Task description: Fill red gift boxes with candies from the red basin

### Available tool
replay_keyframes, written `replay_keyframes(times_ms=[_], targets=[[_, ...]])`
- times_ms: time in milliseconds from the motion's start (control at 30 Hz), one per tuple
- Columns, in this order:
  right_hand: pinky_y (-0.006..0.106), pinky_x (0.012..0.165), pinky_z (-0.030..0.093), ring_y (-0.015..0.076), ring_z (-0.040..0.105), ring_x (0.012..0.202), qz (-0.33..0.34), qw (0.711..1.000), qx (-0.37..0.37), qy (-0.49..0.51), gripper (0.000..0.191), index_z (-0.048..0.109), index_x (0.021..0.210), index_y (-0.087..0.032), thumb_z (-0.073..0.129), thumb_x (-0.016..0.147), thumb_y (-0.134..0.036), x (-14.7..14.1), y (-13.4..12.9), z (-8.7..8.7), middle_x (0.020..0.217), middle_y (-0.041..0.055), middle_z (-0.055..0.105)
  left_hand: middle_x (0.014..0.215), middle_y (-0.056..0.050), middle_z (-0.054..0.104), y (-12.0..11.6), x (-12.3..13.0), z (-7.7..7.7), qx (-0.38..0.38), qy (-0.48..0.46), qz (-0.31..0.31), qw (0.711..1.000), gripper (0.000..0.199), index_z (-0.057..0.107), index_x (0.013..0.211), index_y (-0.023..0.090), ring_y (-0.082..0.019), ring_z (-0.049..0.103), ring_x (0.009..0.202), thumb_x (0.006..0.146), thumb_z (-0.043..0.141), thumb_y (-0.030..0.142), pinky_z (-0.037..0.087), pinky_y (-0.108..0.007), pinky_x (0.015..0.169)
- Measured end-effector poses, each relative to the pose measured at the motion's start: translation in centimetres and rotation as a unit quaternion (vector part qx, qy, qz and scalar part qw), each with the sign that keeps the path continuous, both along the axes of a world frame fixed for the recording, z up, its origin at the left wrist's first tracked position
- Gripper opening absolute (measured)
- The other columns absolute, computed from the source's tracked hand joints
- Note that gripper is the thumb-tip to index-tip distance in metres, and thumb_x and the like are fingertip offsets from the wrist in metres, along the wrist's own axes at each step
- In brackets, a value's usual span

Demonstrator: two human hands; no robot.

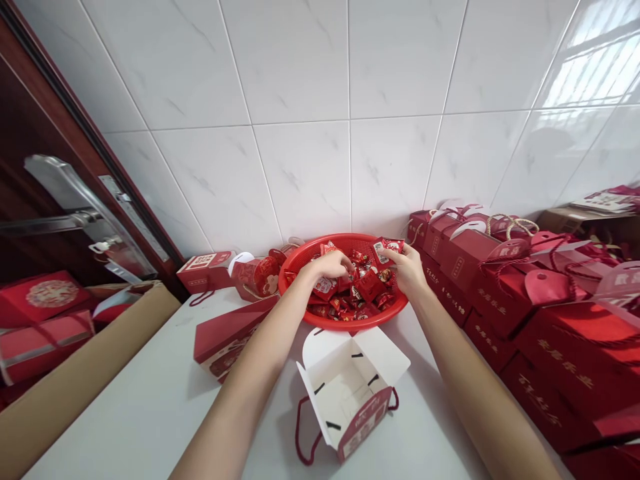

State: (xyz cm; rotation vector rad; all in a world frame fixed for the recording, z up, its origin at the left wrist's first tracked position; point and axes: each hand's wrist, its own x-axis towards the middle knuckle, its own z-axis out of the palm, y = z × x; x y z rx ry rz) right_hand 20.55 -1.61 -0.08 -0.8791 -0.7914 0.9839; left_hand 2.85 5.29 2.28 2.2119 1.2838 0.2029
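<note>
A red plastic basket (pixel 286 285) against the wall holds many small red-wrapped snack packets (pixel 370 287). My right hand (pixel 411 270) is at the basket's right rim, its fingers closed on a red and white snack packet (pixel 387 249). Over the middle of the basket, my left hand (pixel 334 265) has its fingers curled down among the packets. Whatever its fingertips pinch is hard to make out. In front of the basket stands an open gift box (pixel 350 380), white inside and dark red outside, with its flaps spread and a dark red cord handle on each side.
Closed red gift boxes (pixel 480 267) are stacked along the right side. A red box (pixel 225 340) lies beside my left forearm, and others stand by the wall. At left are a cardboard carton (pixel 100 373) with red boxes inside and a door handle (pixel 95 213).
</note>
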Motion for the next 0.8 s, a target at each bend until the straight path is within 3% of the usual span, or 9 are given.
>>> replay_keyframes(times_ms=[167, 333, 467, 667, 800], targets=[[0.029, 0.053, 0.052, 0.0167, 0.061, 0.058, 0.007, 1.000, -0.009, 0.004, 0.032, 0.066, 0.069, -0.020, 0.085, 0.044, -0.026, -0.1, -0.1, 0.1, 0.065, -0.0005, 0.069, 0.117, -0.006, 0.074, -0.6, -2.1, -0.4, -0.014, -0.236, 0.078, 0.969, 0.037, 0.077, 0.105, 0.017, -0.021, 0.067, 0.108, 0.070, 0.066, 0.010, 0.052, -0.030, 0.095], [0.027, 0.051, 0.051, 0.0171, 0.063, 0.058, 0.029, 0.999, -0.027, -0.014, 0.032, 0.066, 0.069, -0.020, 0.084, 0.043, -0.023, -0.3, -0.3, 0.2, 0.065, -0.0013, 0.069, 0.121, -0.009, 0.073, -1.6, -2.3, -1.3, -0.013, -0.328, 0.088, 0.940, 0.039, 0.077, 0.106, 0.015, -0.022, 0.067, 0.112, 0.069, 0.066, 0.006, 0.052, -0.034, 0.099], [0.027, 0.053, 0.051, 0.0170, 0.064, 0.059, 0.082, 0.995, -0.031, -0.051, 0.035, 0.068, 0.073, -0.019, 0.085, 0.044, -0.023, -0.3, -0.4, 0.2, 0.067, -0.0008, 0.071, 0.116, -0.009, 0.075, -2.0, -2.1, -1.5, 0.005, -0.347, 0.061, 0.936, 0.038, 0.077, 0.105, 0.014, -0.023, 0.068, 0.108, 0.068, 0.069, 0.008, 0.051, -0.038, 0.101], [0.030, 0.060, 0.053, 0.0170, 0.064, 0.060, 0.109, 0.993, -0.024, -0.040, 0.038, 0.067, 0.076, -0.019, 0.087, 0.044, -0.024, -0.2, -0.3, 0.0, 0.068, -0.0005, 0.071, 0.110, -0.008, 0.076, -2.2, -2.1, -1.5, 0.016, -0.360, 0.055, 0.931, 0.033, 0.077, 0.099, 0.014, -0.022, 0.069, 0.101, 0.068, 0.067, 0.008, 0.054, -0.036, 0.095], [0.030, 0.061, 0.053, 0.0168, 0.065, 0.062, 0.112, 0.992, -0.014, -0.049, 0.039, 0.066, 0.077, -0.018, 0.087, 0.044, -0.024, -0.2, -0.3, 0.1, 0.070, -0.0004, 0.071, 0.105, -0.008, 0.075, -2.0, -1.8, -1.7, 0.076, -0.312, 0.057, 0.945, 0.027, 0.076, 0.094, 0.013, -0.021, 0.069, 0.099, 0.072, 0.061, 0.006, 0.055, -0.034, 0.094]])
